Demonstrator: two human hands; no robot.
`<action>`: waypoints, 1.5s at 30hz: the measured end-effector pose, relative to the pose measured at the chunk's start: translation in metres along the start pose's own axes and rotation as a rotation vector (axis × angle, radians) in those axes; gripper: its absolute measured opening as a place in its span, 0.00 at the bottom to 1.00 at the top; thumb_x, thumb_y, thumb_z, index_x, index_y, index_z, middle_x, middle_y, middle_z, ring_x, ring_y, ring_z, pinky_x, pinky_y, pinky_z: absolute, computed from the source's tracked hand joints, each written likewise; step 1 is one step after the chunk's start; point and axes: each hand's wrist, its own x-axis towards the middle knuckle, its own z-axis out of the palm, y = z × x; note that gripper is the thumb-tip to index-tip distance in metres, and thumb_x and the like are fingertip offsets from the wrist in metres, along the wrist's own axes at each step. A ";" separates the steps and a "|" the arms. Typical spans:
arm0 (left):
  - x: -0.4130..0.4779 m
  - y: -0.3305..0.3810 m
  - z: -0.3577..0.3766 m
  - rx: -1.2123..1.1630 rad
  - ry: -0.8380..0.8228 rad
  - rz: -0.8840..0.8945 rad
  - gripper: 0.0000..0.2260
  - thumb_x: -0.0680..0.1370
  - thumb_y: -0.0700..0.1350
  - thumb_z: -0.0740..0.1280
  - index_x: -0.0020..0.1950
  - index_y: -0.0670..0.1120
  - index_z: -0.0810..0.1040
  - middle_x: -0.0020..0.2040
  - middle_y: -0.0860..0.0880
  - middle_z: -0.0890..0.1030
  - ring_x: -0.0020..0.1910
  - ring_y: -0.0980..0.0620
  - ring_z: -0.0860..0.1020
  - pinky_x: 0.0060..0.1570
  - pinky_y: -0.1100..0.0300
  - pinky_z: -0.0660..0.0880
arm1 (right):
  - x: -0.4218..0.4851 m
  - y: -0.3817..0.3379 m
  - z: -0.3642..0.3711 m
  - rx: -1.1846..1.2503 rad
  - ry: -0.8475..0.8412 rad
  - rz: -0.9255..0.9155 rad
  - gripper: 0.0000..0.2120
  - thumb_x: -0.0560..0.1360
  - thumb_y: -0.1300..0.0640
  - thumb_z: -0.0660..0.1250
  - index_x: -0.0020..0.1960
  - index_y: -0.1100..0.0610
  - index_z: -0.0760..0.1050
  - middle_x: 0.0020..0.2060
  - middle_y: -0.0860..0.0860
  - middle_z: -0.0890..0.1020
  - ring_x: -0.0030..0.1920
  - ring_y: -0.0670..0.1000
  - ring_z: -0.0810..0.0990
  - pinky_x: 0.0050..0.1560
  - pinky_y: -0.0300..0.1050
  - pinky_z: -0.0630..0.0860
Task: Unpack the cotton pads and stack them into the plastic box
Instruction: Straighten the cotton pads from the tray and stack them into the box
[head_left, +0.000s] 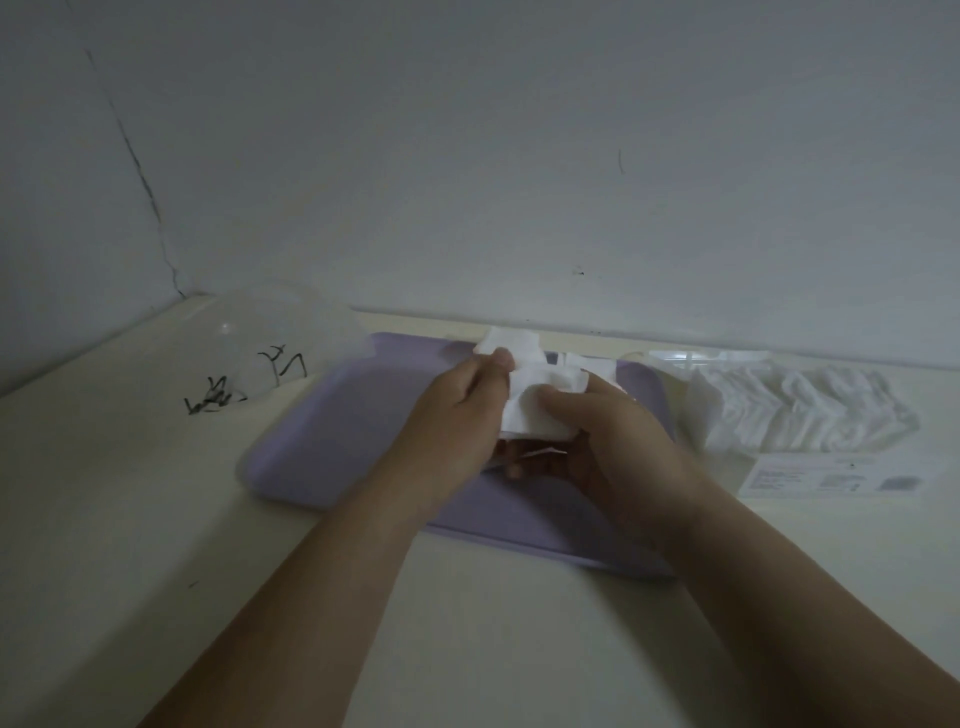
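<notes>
Above the purple tray (311, 457), both hands hold a small stack of white cotton pads (524, 410). My left hand (457, 415) pinches the top pads between thumb and fingers, and one pad sticks up behind the thumb. My right hand (608, 431) grips the stack from the right, its thumb pressed on the top pad. A clear bag of cotton pads (795, 410) lies open on the table to the right of the tray. Something clear shows dimly behind my right hand at the tray's far right; I cannot tell if it is the plastic box.
A clear plastic lid or dome (280, 338) with black markings sits at the far left near the wall corner. A white printed label (831, 475) lies in front of the bag. The cream table (493, 623) meets the wall close behind the tray.
</notes>
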 end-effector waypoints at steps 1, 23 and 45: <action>-0.001 0.003 0.002 -0.016 0.021 0.000 0.18 0.85 0.58 0.57 0.45 0.55 0.82 0.40 0.58 0.84 0.40 0.63 0.81 0.40 0.63 0.74 | -0.002 -0.002 0.001 -0.003 -0.034 -0.009 0.19 0.80 0.57 0.64 0.68 0.62 0.77 0.52 0.63 0.86 0.47 0.64 0.85 0.46 0.56 0.78; 0.016 -0.025 -0.029 0.567 -0.180 0.035 0.13 0.70 0.54 0.79 0.43 0.50 0.78 0.39 0.51 0.82 0.40 0.49 0.81 0.40 0.53 0.75 | 0.011 0.011 -0.011 -0.228 0.401 -0.074 0.11 0.86 0.55 0.63 0.65 0.58 0.73 0.47 0.56 0.83 0.32 0.49 0.82 0.29 0.44 0.77; 0.015 -0.015 -0.027 -0.275 -0.288 0.132 0.20 0.70 0.40 0.78 0.61 0.42 0.81 0.49 0.46 0.85 0.43 0.51 0.78 0.35 0.60 0.73 | 0.000 -0.001 -0.007 -0.116 0.030 -0.097 0.17 0.75 0.67 0.64 0.58 0.57 0.86 0.56 0.58 0.88 0.57 0.57 0.86 0.65 0.61 0.79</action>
